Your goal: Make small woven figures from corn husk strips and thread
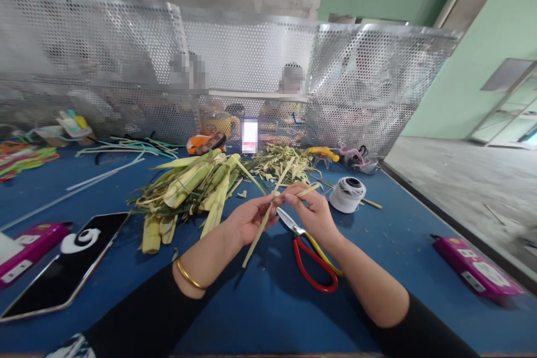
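Note:
My left hand [250, 220] is closed on several pale dried leaf strips [260, 235] that cross one another at the fingertips. One strip hangs down toward me and another points away. My right hand [311, 208] pinches a strip at the same crossing, its end sticking out to the right past my fingers. Under the right hand lie scissors [315, 274] with one red and one yellow handle, blades partly spread. To the left is a bundle of green and yellow leaf husks [188, 184]. Beyond my hands is a heap of cut scraps [285, 163].
A white thread spool [348, 195] stands right of my hands. A tablet-like black device [69, 265] and a magenta case [36, 246] lie at left, another magenta case [476, 268] at right. Behind rises a perforated metal screen [251, 50], with people beyond it.

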`<state>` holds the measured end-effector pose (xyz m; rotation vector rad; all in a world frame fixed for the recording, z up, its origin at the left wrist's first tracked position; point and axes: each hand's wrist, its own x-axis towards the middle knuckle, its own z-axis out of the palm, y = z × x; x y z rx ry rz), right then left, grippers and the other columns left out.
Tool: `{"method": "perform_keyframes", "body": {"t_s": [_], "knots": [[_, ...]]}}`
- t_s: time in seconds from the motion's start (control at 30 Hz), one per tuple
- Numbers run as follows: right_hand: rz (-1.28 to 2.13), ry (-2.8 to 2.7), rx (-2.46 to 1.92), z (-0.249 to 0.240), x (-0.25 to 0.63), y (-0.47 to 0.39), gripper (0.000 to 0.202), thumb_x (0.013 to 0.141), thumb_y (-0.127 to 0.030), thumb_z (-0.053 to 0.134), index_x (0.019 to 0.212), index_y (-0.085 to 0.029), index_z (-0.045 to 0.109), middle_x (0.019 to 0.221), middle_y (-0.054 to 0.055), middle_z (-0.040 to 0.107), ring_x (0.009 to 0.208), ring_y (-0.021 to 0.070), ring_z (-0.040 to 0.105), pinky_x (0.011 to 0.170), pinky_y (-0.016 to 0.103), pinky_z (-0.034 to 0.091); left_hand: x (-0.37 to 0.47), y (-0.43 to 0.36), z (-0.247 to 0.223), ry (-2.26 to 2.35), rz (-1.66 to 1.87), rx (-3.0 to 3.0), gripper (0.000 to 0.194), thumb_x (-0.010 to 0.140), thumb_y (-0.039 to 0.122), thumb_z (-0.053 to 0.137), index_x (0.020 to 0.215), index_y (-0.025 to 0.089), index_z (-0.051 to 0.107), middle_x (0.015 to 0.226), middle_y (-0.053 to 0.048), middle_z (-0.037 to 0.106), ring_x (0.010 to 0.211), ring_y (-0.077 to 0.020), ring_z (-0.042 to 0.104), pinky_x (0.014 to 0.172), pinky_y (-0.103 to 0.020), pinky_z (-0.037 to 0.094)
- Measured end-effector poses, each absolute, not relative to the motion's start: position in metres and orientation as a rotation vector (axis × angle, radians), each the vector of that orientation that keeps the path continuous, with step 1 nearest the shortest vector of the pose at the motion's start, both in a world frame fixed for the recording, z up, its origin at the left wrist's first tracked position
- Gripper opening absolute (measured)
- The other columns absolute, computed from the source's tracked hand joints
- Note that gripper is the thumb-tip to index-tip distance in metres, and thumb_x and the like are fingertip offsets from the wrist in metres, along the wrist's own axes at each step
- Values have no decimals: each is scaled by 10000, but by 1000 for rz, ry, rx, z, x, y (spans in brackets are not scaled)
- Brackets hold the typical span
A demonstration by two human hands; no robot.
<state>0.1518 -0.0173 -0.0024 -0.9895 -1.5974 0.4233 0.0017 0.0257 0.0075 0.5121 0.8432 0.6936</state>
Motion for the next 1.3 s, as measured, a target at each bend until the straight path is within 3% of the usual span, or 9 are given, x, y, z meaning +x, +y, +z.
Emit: {"method": "perform_keyframes", "body": {"t_s": [0.13, 0.3, 0.6, 0.7, 0.83, 0.9, 0.97, 1.13, 1.3], "knots": [[201, -1935, -939, 3, 156, -22, 207, 918, -285, 502, 911, -220, 699, 928, 84, 656, 891, 192, 632, 804, 331, 501, -1, 32, 9, 849, 725, 495, 139, 879, 161, 575, 776, 121, 660, 506, 21, 594, 409, -71, 550, 489, -184, 512], [-28, -2098, -964, 3, 159, -23, 213, 937, -208, 454, 962, -195, 666, 985, 108, 636, 911, 182, 626, 778, 301, 507, -5, 33, 17, 851, 695, 529, 209, 904, 193, 551, 749, 113, 665, 486, 13, 585, 383, -43, 527, 369, -108, 389], [-270, -2445, -1034, -2, 158, -21, 288, 934, -135, 384, 908, -142, 671, 960, 132, 649, 832, 204, 593, 730, 321, 470, -3, 33, 23, 882, 780, 439, 151, 894, 113, 548, 788, 100, 655, 653, -32, 696, 446, -59, 598, 453, -122, 501], [-111, -2474, -993, 5, 159, -25, 258, 940, -295, 462, 886, -153, 670, 918, 112, 660, 824, 201, 594, 747, 324, 447, -3, 34, 22, 869, 792, 440, 147, 901, 108, 533, 813, 107, 651, 651, -28, 700, 491, -76, 634, 494, -131, 528], [330, -2206, -999, 15, 166, -27, 546, 932, -579, 360, 672, -177, 622, 645, 30, 603, 636, 151, 566, 676, 293, 423, -3, 33, 19, 864, 770, 472, 115, 898, 119, 545, 880, 100, 657, 667, -37, 712, 524, -89, 655, 532, -147, 546], [515, -1871, -1138, 15, 168, -25, 609, 938, -594, 292, 576, -182, 557, 513, -3, 513, 490, 119, 490, 552, 263, 392, -3, 31, 19, 842, 752, 498, 119, 896, 117, 547, 889, 79, 659, 678, -52, 716, 540, -99, 666, 542, -154, 547], [644, -1578, -1251, 12, 168, -20, 533, 894, -596, 403, 597, -181, 558, 476, -30, 481, 420, 100, 442, 485, 248, 364, -2, 28, 18, 816, 701, 536, 139, 901, 123, 539, 904, 59, 663, 687, -64, 719, 545, -106, 670, 535, -160, 542], [987, -1254, -1221, 0, 158, -12, 396, 684, -531, 687, 786, -150, 650, 591, -9, 604, 503, 105, 506, 513, 241, 404, 3, 19, 16, 795, 562, 637, 197, 916, 166, 522, 912, 47, 679, 705, -82, 727, 577, -113, 679, 548, -165, 540], [917, -1178, -1197, -3, 154, -11, 346, 650, -490, 706, 646, -152, 632, 563, -6, 588, 506, 100, 482, 497, 239, 387, 5, 12, 17, 796, 534, 689, 198, 903, 200, 552, 858, 63, 688, 735, -88, 733, 575, -110, 674, 541, -166, 534]]}}
